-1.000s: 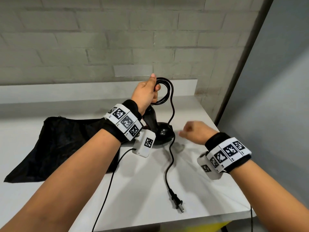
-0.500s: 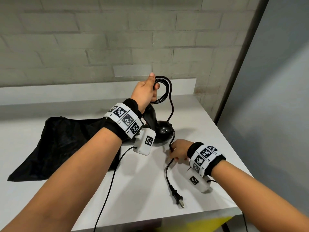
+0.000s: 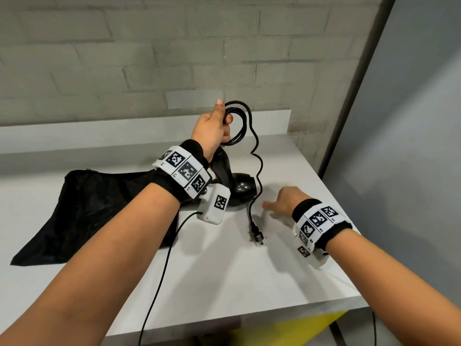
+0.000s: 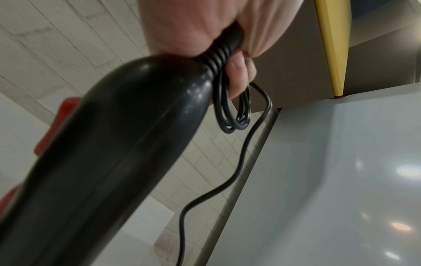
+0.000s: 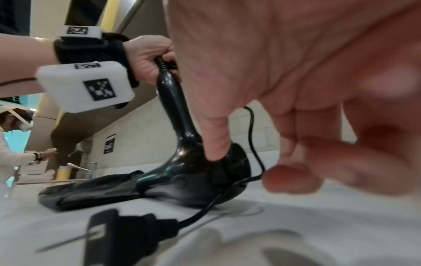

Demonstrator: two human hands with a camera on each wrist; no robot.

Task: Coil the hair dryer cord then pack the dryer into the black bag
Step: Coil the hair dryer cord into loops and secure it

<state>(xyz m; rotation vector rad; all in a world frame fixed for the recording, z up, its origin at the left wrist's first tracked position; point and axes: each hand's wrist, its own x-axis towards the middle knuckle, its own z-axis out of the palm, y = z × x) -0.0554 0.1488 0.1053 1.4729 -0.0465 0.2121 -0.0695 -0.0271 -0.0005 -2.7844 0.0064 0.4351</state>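
Plug [image 3: 258,237] lies near table [image 3: 274,308] front edge.

On my flat white tabletop [image 3: 224,283]: glossy black plastic hair dryer [image 3: 243,189] under my grip, crumpled black fabric bag [image 3: 82,211] left of it, black two-prong plug [image 3: 257,237] nearer me.

The right hand [image 5: 296,75] fills the upper right, its fingers loosely spread above the white table [image 5: 227,243] and holding nothing. Near and low lies the plug [image 5: 118,237], its cord [image 5: 252,136] curving up past the hair dryer [image 5: 189,162], whose head rests on the table with its handle upright. The left hand [image 5: 145,55] grips the handle top. The black bag [image 5: 91,189] lies left of the dryer, touching it
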